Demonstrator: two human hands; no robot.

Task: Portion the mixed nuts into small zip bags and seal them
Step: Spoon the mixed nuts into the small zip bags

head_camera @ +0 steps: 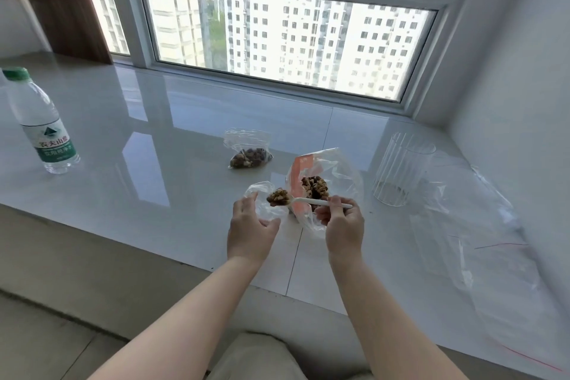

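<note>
Head view shows the filling step: the right hand (340, 219) pinches the handle of a white spoon (303, 201) loaded with mixed nuts (277, 196), just above the mouth of a small zip bag (262, 199) which the left hand (249, 227) grips open. This bag is just left of the big nut bag (320, 182), and a filled bag (249, 151) lies behind it. Next move, I think, is to tip the spoon inside without spilling.

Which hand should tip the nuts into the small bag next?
Right. The right hand grips the spoon, loaded and over the small bag, whose mouth the left hand holds open.
</note>
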